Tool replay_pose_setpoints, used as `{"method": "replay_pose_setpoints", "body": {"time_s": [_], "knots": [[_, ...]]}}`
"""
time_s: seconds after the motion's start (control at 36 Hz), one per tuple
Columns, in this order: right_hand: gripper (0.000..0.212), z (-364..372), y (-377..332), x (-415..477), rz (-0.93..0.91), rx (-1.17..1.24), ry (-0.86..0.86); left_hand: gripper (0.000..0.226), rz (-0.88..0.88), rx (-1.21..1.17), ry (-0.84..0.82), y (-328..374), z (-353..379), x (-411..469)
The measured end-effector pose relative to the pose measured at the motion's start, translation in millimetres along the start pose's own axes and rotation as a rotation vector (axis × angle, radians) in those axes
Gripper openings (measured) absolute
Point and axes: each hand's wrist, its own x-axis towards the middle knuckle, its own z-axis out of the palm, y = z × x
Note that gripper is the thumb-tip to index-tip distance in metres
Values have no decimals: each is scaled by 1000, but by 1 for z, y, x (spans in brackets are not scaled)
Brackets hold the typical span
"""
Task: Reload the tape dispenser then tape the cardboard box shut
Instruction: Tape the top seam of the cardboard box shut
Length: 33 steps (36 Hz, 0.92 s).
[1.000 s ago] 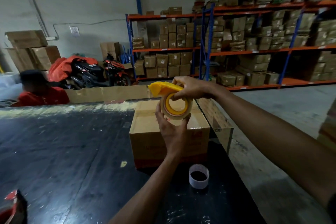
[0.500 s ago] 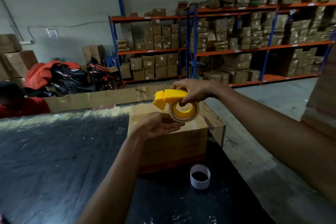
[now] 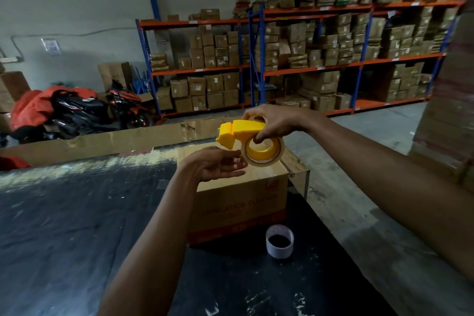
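Here right hand (image 3: 274, 123) grip pinching yellow tape dispenser (image 3: 246, 133) above cardboard box (image 3: 243, 195); left hand (image 3: 215, 164) spread.

**Head view: dispenser held over closed box**

We see the right hand (image 3: 273, 124) gripping the yellow tape dispenser (image 3: 241, 131) from above, thumb hooked into the core of the tape roll (image 3: 263, 151) mounted on it. The left hand (image 3: 218, 165) lies palm-up just beside the roll, fingers loosely spread, fingertips (image 3: 239, 161) touching or nearly touching its outer edge; we cannot tell which. Both hands hover above the cardboard box (image 3: 241, 202), flaps down, standing on the dark table (image 3: 77, 226). An empty tape core (image 3: 279, 241) stands upright on the table near the box's front face. Behind: shelving (image 3: 307, 59) loaded with cartons and parked motorcycles (image 3: 84, 108).
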Motion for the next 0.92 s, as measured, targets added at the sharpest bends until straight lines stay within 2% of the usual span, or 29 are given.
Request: {"method": "replay_pose_setpoints", "body": {"time_s": [0.11, 0.22, 0.31, 0.42, 0.5, 0.58, 0.72, 0.92], "knots": [[62, -1, 0, 1, -5, -11, 13, 16, -14, -22, -13, -3, 2, 4], [62, -1, 3, 0, 0, 2, 20, 21, -5, 25, -37, -5, 9, 3], [63, -1, 6, -2, 10, 14, 21, 23, 74, 75, -27, -9, 15, 4], [78, -3, 12, -9, 0, 111, -3, 24, 284, 102, 32, -13, 13, 11], [84, -2, 15, -10, -6, 98, -5, 25, 377, 181, 64, -12, 8, 15], [83, -2, 21, -12, 20, 90, -7, 26, 421, 204, 47, -10, 6, 20], [82, -3, 36, -20, 92, 120, -29, 30, 493, 104, -13, -8, 8, 24], [84, 2, 48, -32, 119, 94, -26, 29, 486, 311, 27, -5, 7, 34]]}}
